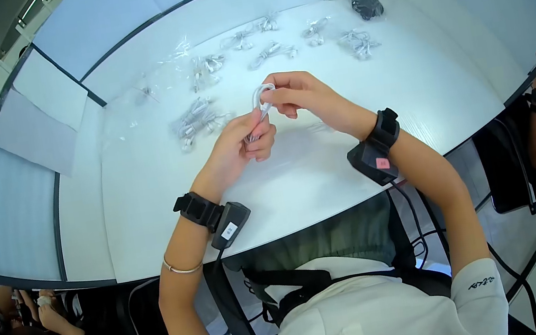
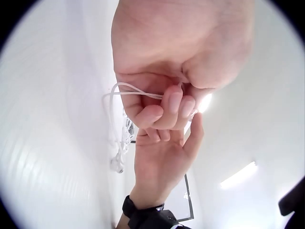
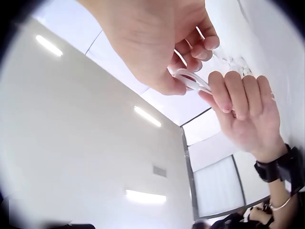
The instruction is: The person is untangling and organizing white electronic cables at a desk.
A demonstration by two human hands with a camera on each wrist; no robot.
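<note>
A white cable (image 1: 259,94) is looped between the two hands above the table. My left hand (image 1: 248,138) grips the gathered strands, its fingers curled round them. From the right, my right hand (image 1: 298,92) pinches the upper loop between thumb and fingers. In the left wrist view, thin strands of the cable (image 2: 114,93) stick out from the left hand's curled fingers, and the right hand (image 2: 157,164) is just beyond. The right wrist view shows the loop of cable (image 3: 190,78) at the right thumb tip, with the left hand (image 3: 248,102) close by.
Several bundled white cables lie beyond the hands, among them a pile (image 1: 199,121) at left and a bundle (image 1: 358,44) at right. A black bundle (image 1: 366,5) sits near the back wall. Clear plastic (image 1: 127,119) lies at left. Low white partitions (image 1: 242,3) enclose the table.
</note>
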